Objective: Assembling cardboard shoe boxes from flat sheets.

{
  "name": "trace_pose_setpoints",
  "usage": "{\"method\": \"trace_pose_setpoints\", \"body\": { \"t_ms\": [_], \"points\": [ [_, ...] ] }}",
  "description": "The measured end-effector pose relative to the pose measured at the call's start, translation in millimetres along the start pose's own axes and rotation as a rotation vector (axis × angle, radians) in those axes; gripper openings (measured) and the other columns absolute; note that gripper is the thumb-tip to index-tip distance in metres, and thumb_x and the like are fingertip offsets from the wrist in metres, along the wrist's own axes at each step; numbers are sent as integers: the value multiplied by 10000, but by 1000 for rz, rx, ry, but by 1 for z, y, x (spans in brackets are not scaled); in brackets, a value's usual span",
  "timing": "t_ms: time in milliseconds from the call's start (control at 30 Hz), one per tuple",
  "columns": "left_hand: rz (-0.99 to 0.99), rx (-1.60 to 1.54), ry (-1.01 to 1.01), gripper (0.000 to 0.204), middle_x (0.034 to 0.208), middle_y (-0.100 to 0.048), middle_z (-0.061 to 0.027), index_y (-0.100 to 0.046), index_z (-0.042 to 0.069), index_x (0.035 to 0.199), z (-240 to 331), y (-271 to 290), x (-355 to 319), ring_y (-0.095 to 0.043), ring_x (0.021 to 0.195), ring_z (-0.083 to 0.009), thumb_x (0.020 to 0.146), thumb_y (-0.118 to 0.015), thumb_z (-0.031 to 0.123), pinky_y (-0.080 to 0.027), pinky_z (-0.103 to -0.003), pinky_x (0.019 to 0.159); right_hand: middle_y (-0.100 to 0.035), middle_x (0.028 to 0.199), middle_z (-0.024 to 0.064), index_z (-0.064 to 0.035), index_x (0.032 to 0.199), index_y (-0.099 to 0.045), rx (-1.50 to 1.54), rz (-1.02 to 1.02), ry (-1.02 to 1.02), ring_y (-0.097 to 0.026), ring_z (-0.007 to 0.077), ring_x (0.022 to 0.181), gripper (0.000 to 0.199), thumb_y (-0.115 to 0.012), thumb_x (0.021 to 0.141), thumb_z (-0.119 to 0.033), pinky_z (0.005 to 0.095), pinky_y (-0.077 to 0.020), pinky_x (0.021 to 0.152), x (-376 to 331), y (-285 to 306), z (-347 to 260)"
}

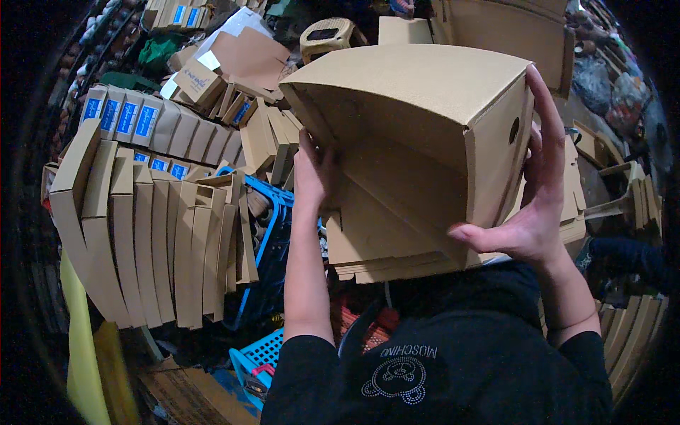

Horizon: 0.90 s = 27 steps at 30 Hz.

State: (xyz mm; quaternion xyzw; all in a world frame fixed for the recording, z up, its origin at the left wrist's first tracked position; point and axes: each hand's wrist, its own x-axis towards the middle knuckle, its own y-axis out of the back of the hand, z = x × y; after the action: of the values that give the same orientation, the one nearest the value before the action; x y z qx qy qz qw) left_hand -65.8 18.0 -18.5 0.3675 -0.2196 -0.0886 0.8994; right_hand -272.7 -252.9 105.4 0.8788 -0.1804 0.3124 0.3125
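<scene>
A brown cardboard box (418,78) is held up in front of me, tilted, with its open side facing me. My left hand (312,172) is closed on its left wall, the fingers partly hidden. On the other side my right hand (535,202) grips the right wall, thumb at the near edge and fingers spread along the outside. A round dark hole (514,130) shows in that wall near the fingers. Below the box, several flat cardboard sheets (386,268) lie stacked.
Rows of narrow cardboard boxes (143,234) stand at my left, beside a blue plastic crate (273,212). Behind them are boxes with blue labels (145,122). A beige stool (329,32) stands at the back. A light-blue basket (258,361) sits low by my left arm.
</scene>
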Motion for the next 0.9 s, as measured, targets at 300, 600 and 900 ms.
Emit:
{"method": "trace_pose_setpoints", "body": {
  "t_ms": [300,600,900],
  "points": [
    [48,-6,96,380,893,-689,-298,-450,-39,1184,4,-4,1,-673,900,-485,935,-642,174,-525,-485,702,-174,1636,151,-89,1586,-117,6,-21,34,-379,336,1422,1428,-968,502,-462,466,-388,1148,-3,-2,-2],
    [108,-102,-43,297,900,-659,-339,-457,-37,1066,-8,-5,2,-645,930,-501,975,-602,206,-509,-502,674,-168,1639,158,-92,1590,-108,0,-34,53,-385,336,1418,1430,-967,509,-460,461,-404,1131,-2,-4,-2],
    [54,-27,57,311,872,-637,-347,-434,-40,1102,-10,-4,3,-627,904,-525,985,-586,204,-497,-496,646,-175,1636,159,-74,1587,-122,32,-33,40,-375,334,1426,1420,-967,507,-441,465,-402,1132,-3,-4,-2]
  ]
}}
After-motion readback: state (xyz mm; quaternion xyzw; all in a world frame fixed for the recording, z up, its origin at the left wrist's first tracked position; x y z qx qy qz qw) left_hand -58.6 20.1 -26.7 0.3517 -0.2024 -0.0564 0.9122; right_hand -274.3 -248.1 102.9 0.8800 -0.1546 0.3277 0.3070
